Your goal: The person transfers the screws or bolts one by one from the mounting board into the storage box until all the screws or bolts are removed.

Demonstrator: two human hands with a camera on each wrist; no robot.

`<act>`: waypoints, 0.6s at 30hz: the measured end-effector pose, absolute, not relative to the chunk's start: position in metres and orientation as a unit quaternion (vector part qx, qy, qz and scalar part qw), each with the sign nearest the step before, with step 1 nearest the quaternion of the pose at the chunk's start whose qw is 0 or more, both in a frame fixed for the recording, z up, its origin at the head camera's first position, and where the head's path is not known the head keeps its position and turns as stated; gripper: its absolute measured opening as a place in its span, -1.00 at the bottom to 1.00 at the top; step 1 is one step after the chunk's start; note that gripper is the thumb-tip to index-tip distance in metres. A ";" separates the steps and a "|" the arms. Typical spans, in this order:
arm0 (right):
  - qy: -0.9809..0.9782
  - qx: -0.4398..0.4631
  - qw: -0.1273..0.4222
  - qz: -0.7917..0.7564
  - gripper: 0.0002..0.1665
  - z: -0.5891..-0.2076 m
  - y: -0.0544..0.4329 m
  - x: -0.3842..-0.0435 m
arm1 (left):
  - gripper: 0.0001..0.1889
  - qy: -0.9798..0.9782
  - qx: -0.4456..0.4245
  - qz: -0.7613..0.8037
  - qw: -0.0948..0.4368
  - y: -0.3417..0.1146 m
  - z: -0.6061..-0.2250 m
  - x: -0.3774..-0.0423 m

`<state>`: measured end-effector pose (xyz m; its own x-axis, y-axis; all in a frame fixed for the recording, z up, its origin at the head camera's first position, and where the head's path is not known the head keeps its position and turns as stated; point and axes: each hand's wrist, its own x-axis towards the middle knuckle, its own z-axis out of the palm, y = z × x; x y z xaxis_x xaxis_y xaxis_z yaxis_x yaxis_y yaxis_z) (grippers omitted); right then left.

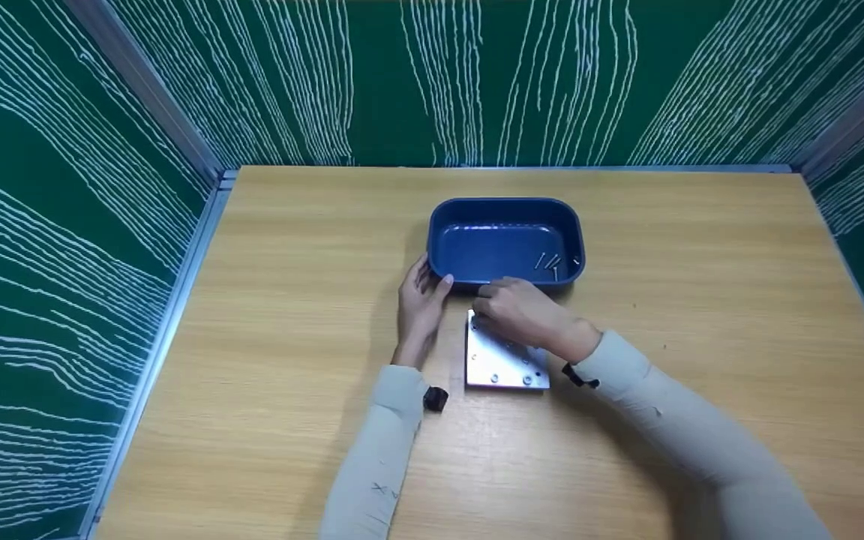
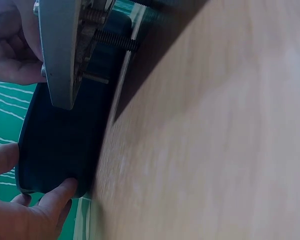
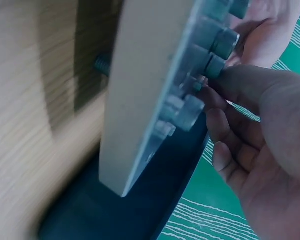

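One wooden desk [image 1: 702, 300] is carrying a blue bin [image 1: 477, 251], with a metal plate [image 1: 507, 367] sitting just this side of it. Your left hand [image 1: 421, 304] is gripping the bin's near-left corner; your right hand [image 1: 522, 311], covering part of the plate, is pinching a screw [image 2: 43, 71] there. Bolts [image 2: 115, 40] are poking through underneath. Several loose screws [image 1: 555, 274] are lying in the bin's near-right corner.

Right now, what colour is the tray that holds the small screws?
The tray is dark blue, seen best in the head view.
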<state>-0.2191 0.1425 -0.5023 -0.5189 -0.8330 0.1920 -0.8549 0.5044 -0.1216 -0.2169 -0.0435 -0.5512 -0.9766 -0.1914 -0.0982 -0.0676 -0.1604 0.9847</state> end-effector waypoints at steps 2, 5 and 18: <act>-0.867 0.486 0.051 0.101 -0.92 -0.502 0.141 -0.219 | -0.33 -0.646 0.099 -0.756 0.042 -0.044 -0.551 -0.217; -0.868 0.482 0.051 0.106 -0.93 -0.501 0.139 -0.218 | -0.34 -0.647 0.097 -0.755 0.043 -0.044 -0.553 -0.218; -0.875 0.468 0.009 0.121 -0.92 -0.501 0.134 -0.220 | -0.31 -0.665 0.112 -0.737 0.039 -0.043 -0.552 -0.218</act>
